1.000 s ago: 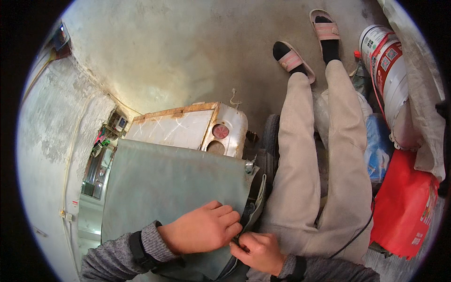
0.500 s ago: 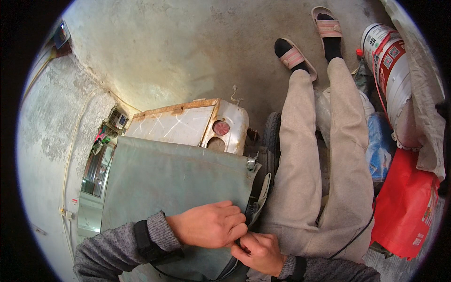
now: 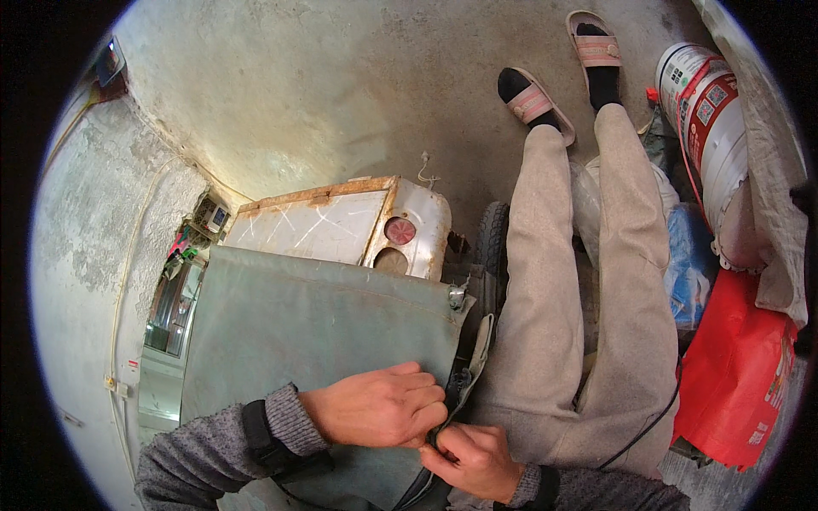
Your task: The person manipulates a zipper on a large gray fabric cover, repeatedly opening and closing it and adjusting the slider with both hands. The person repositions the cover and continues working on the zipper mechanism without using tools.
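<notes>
A grey-green canvas-like cover (image 3: 315, 315) drapes over a boxy form on my left, its right side ending in a dark, frayed edge strip (image 3: 461, 379). Low in the head view, both hands meet at that edge. My left hand (image 3: 379, 406) is closed, with its knuckles up and its fingertips curled down out of sight at the strip. Just to the right and nearer, my right hand (image 3: 474, 460) pinches the strip's lower part between thumb and curled fingers. The exact spot between the fingertips is mostly hidden.
Beyond the cover stands a rusty white metal body (image 3: 315, 223) with a round red lamp (image 3: 400, 230), beside a black tyre (image 3: 492, 240). My outstretched legs (image 3: 545, 281) lie right of it. Farther right are a white-and-red bucket (image 3: 703, 119), a blue plastic bag (image 3: 687, 260) and a red bag (image 3: 733, 375).
Both hands stay nearly in place, still closed at the cover's edge. A little more of the strip shows between them.
</notes>
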The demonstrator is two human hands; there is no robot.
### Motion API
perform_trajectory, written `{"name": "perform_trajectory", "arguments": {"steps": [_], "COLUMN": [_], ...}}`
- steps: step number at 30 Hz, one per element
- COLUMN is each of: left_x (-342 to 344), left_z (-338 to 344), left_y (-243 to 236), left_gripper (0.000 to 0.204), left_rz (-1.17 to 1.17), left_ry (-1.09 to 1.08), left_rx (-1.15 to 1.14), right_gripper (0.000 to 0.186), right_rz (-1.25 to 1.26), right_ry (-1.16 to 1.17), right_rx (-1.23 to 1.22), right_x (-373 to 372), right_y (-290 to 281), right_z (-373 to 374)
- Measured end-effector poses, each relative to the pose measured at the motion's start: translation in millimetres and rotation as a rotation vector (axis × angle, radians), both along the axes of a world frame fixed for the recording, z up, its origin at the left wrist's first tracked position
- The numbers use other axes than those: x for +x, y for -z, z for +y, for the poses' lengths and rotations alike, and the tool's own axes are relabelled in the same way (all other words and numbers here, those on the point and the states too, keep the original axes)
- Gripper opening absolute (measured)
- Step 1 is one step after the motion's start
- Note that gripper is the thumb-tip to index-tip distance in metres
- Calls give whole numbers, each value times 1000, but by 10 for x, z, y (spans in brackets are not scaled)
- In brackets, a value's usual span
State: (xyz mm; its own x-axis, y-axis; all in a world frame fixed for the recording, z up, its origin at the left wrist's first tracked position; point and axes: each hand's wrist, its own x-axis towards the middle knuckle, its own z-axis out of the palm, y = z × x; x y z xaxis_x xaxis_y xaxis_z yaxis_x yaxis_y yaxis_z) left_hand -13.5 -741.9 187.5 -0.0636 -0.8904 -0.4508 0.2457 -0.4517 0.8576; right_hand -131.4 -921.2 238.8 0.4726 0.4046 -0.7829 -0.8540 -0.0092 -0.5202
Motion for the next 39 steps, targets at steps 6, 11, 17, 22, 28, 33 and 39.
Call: {"name": "perform_trajectory", "arguments": {"steps": [6,11,17,22,28,33,39], "left_x": [56,23,20,7,30,157,-89], "left_z": [9,-54,-37,-5,-7,-154,-487], "left_y": [19,18,51,39,-236,-892,-1077], "left_gripper": [26,24,27,27,22,21,23], "left_rz": [-10,-81,-9,37,227,369,308], "left_ry": [39,70,9,-6,-105,-197,-496], "left_rx": [-76,-87,-56,-25,440,1104,1279], "right_gripper": [30,29,29,30,28,25,19], "right_rz": [93,57,45,36,156,310,237], "right_ry": [33,25,9,6,65,60,35], "right_rx": [16,-13,5,5,81,162,223], "right_x": [3,-7,-5,1,-4,2,-22], "right_y": [-15,-12,-4,-3,-5,-24,-29], "right_z": [1,5,-3,-9,-18,-43,-51]}}
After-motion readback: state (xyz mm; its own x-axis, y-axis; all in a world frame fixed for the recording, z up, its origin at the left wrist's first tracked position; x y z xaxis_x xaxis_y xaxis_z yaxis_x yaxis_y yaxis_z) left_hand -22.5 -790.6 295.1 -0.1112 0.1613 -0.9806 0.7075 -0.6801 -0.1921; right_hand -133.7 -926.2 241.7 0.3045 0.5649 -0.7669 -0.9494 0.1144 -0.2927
